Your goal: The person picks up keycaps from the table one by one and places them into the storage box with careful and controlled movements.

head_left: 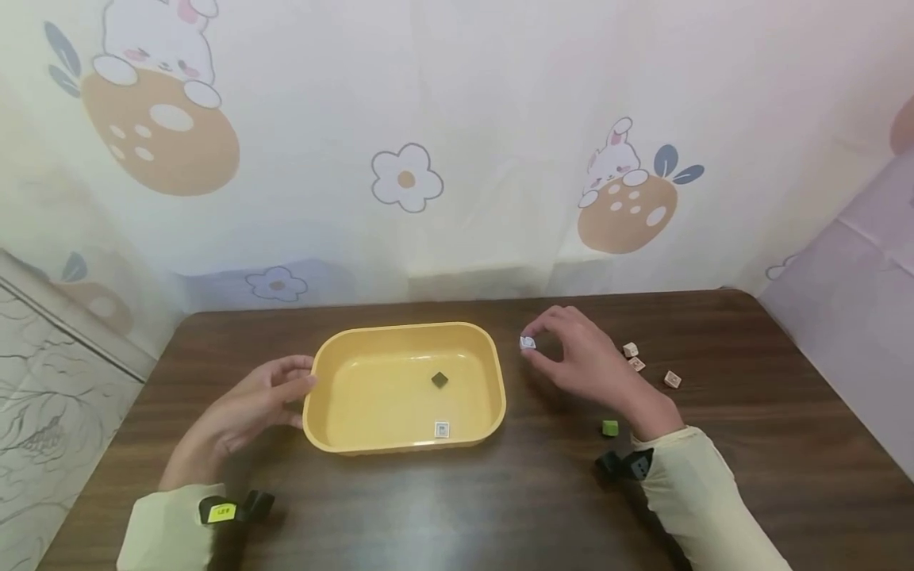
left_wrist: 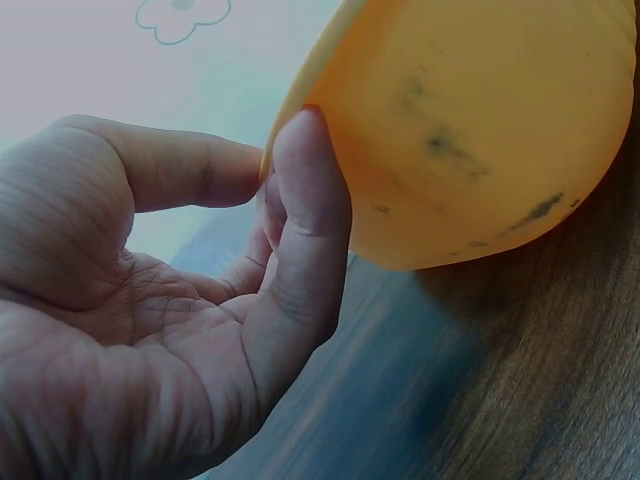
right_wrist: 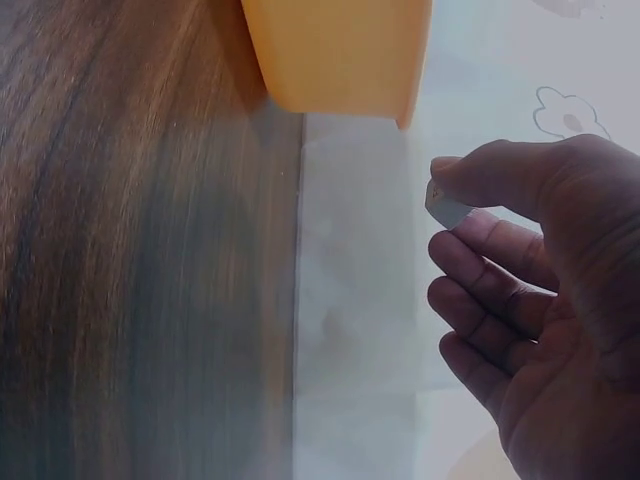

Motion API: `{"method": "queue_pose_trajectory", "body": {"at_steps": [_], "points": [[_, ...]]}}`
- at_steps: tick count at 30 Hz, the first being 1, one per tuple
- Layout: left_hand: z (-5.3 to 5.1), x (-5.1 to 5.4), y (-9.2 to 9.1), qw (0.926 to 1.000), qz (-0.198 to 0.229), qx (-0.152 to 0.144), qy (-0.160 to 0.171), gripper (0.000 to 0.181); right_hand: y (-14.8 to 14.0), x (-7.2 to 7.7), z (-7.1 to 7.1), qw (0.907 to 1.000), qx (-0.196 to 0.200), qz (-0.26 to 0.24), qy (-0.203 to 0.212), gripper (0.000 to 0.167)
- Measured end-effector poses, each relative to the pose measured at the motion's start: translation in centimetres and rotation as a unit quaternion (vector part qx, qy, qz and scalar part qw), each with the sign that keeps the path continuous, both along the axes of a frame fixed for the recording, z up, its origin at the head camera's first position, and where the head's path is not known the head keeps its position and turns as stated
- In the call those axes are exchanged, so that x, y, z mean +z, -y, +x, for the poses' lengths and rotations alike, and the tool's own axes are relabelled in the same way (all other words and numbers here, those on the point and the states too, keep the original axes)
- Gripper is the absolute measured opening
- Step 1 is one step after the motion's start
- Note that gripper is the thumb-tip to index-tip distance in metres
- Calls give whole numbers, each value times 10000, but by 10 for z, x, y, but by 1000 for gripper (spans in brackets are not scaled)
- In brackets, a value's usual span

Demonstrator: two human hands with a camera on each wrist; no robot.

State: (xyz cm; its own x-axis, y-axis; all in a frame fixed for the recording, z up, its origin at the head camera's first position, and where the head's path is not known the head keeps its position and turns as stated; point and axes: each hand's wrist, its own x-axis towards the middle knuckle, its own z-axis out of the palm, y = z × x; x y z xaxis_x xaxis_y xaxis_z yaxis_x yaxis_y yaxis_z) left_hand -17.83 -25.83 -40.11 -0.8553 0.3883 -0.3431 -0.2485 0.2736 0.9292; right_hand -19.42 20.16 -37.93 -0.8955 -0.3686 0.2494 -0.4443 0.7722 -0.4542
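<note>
In the head view I had a small white block [head_left: 528, 342] pinched between the thumb and forefinger of my right hand [head_left: 581, 353], just right of the tub [head_left: 378, 400] and apart from it. My left hand [head_left: 260, 400] gripped the tub's left end at the rim. Inside lay a dark block [head_left: 439, 380] and, by the near wall, a pale block [head_left: 442, 429]; on the desk [head_left: 428, 507] to the right were three tan blocks [head_left: 630, 349] and a green block [head_left: 610, 428]. In the left wrist view my thumb tip met the rim while a finger curled against the smudged outer wall. The tub looked like thin plastic, so I judged it light, a little springy and easy to skid; the rim seemed the best hold, thumb against fingers. In the right wrist view my thumb sat over the white block with the forefinger beneath, the other fingers loosely bent and free of it. I took it for light, hard and not fragile, though small and perhaps smooth enough to pop out of a careless pinch. Two opposite flat faces seemed the right place to take it, squeezed gently with the fingertips.
</note>
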Motion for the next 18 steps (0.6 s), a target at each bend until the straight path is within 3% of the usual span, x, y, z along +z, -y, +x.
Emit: {"method": "queue_pose_trajectory", "body": {"at_steps": [7,18], "points": [[-1,-1,-2,10000,-21,32,10,59,2,1,1,9999,-80,88,73,16],[0,0,-2,10000,16,27,3,57,15,5,0,9995,195,-120,-218,14]]}}
